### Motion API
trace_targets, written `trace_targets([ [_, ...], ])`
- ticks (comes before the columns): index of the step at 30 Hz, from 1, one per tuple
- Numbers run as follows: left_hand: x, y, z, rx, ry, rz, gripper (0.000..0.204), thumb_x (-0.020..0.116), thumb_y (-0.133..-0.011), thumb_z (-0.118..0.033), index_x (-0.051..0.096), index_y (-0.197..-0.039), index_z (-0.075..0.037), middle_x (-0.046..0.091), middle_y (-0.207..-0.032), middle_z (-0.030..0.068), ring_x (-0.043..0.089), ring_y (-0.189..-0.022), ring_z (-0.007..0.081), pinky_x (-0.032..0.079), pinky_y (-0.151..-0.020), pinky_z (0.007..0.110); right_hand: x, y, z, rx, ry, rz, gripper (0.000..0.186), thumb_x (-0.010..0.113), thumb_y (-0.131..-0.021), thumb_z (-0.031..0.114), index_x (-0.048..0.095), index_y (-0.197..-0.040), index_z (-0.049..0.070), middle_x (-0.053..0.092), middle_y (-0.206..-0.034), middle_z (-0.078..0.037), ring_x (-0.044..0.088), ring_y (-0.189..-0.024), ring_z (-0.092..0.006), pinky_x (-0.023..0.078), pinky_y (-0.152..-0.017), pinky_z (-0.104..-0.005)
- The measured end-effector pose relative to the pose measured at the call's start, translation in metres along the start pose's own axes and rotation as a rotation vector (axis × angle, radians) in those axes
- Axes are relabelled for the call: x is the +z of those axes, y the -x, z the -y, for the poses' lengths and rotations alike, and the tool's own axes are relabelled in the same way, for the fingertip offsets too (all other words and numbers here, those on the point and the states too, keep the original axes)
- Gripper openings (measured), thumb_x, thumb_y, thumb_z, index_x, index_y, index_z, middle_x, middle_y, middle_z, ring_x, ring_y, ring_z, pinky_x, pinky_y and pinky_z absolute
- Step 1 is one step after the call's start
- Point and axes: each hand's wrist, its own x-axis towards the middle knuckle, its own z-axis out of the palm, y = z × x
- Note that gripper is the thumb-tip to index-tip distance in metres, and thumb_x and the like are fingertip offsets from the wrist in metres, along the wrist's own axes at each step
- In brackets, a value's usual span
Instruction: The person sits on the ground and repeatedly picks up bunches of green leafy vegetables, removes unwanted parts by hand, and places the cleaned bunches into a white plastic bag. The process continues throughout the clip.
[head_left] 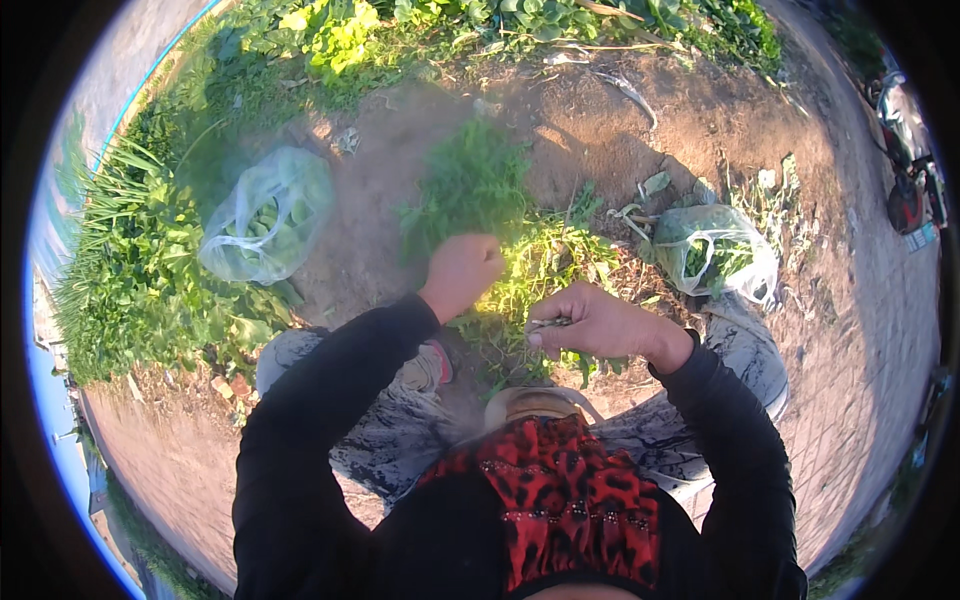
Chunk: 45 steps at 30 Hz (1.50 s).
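Observation:
My left hand (462,275) is closed in a fist over the ground between my knees. Just beyond it lies a feathery bunch of leafy greens (470,180), blurred; whether the fist grips any of it is hidden. My right hand (595,322) is closed, with thin plant stems (550,322) pinched between thumb and fingers. Under and between both hands spreads a pile of loose yellow-green plants (555,255).
A clear plastic bag of green leaves (268,215) sits to the left, another bag of greens (715,250) to the right. Growing vegetables (150,250) line the left side and far edge. Brick paving (850,430) lies at right, with a parked vehicle (905,170) beyond.

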Motion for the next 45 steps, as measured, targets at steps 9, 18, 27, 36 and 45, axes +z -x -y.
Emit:
trace_targets([
  [9,0.091,-0.022,0.063,-0.12,0.018,0.013,0.022,0.059,-0.082,-0.023,0.062,-0.098,-0.009,0.066,-0.093,0.0153,0.063,-0.09,0.0361,0.049,-0.075,0.046,0.03,0.0,-0.006,-0.068,0.797,-0.39,0.013,0.065,-0.077,0.019,0.064,-0.086,0.009,0.058,-0.081,-0.01,0.063,-0.076,-0.0291,0.051,-0.065,-0.0415],
  [18,0.125,-0.112,0.048,-0.572,-0.138,-0.298,0.029,0.064,-0.079,-0.031,0.067,-0.092,-0.006,0.068,-0.09,0.0181,0.064,-0.088,0.0344,0.049,-0.076,0.041,0.028,0.002,0.006,0.102,0.709,-0.383,0.013,0.063,-0.072,0.018,0.061,-0.077,0.006,0.056,-0.083,-0.01,0.062,-0.079,-0.0293,0.05,-0.066,-0.0419],
  [27,0.057,-0.134,0.075,-0.157,-0.063,-0.135,0.019,0.055,-0.086,-0.016,0.067,-0.098,-0.007,0.067,-0.095,0.0186,0.064,-0.091,0.0364,0.05,-0.08,0.044,-0.042,0.033,0.047,0.168,0.929,-0.934,0.007,0.062,-0.072,0.014,0.059,-0.073,0.008,0.06,-0.074,-0.011,0.063,-0.073,-0.0318,0.051,-0.06,-0.0411],
  [36,0.064,-0.139,0.049,-0.097,-0.725,0.13,0.02,0.055,-0.085,-0.018,0.066,-0.099,-0.009,0.067,-0.093,0.0164,0.065,-0.084,0.0346,0.052,-0.073,0.042,-0.077,0.052,0.068,0.049,0.751,-1.202,0.019,0.07,-0.075,0.019,0.062,-0.083,0.004,0.063,-0.073,-0.015,0.064,-0.073,-0.033,0.05,-0.066,-0.0389],
  [45,-0.107,-0.113,-0.012,0.391,-0.633,-0.689,0.007,0.06,-0.072,-0.005,0.066,-0.076,-0.005,0.064,-0.09,0.0173,0.06,-0.08,0.0369,0.049,-0.068,0.043,-0.088,0.054,0.057,-0.141,0.539,-1.212,0.013,0.061,-0.086,0.011,0.065,-0.096,0.003,0.065,-0.079,-0.01,0.062,-0.07,-0.0153,0.049,-0.068,-0.0295],
])
